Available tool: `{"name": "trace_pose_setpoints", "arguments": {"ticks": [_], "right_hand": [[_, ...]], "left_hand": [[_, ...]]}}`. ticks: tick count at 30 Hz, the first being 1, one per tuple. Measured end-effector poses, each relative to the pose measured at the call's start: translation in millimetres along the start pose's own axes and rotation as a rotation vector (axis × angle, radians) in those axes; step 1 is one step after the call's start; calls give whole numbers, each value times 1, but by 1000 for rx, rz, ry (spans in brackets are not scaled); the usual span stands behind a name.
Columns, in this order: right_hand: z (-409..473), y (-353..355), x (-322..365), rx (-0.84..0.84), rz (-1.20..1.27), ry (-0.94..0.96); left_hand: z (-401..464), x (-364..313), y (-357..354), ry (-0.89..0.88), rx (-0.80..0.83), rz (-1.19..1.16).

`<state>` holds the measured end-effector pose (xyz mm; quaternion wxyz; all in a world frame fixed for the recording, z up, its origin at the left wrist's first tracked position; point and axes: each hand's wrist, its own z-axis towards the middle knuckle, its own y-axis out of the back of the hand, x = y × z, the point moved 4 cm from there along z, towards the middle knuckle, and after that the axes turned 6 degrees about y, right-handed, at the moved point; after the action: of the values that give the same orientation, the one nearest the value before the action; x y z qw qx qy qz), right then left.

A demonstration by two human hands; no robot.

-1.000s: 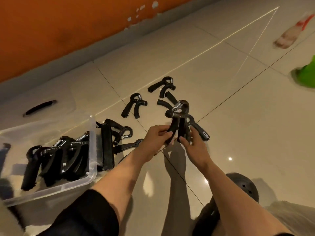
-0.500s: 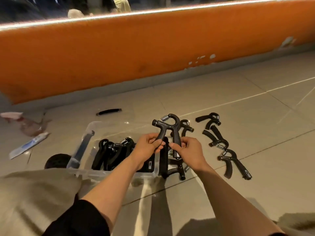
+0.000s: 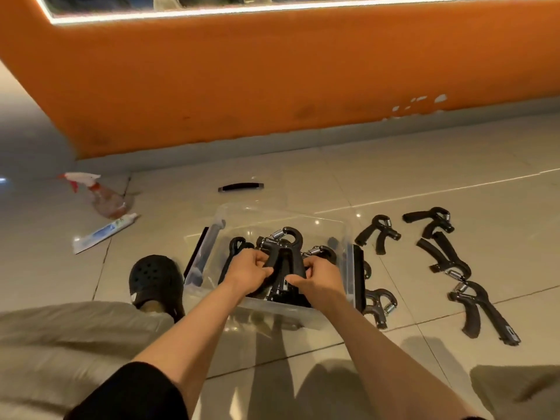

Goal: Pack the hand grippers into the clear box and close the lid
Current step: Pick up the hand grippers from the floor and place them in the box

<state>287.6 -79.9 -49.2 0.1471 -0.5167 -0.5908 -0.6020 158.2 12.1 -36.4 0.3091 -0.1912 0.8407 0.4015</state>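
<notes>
Fingers [image 3: 260,263] of both hands grip one hand gripper [image 3: 285,256].

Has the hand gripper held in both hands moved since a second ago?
Yes. The hand gripper was over bare floor beyond the clear box's right side; it is now over the box.

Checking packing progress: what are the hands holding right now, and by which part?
Both hands, left hand and right hand, hold one hand gripper by its two handles, over the clear box.
</notes>
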Motion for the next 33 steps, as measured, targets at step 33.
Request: {"name": "trace_pose_setpoints", "arguments": {"ticks": [33], "right_hand": [[33,-50,3,23,-512,-180]], "left_hand": [[77,35,4,10,270,258]]}}
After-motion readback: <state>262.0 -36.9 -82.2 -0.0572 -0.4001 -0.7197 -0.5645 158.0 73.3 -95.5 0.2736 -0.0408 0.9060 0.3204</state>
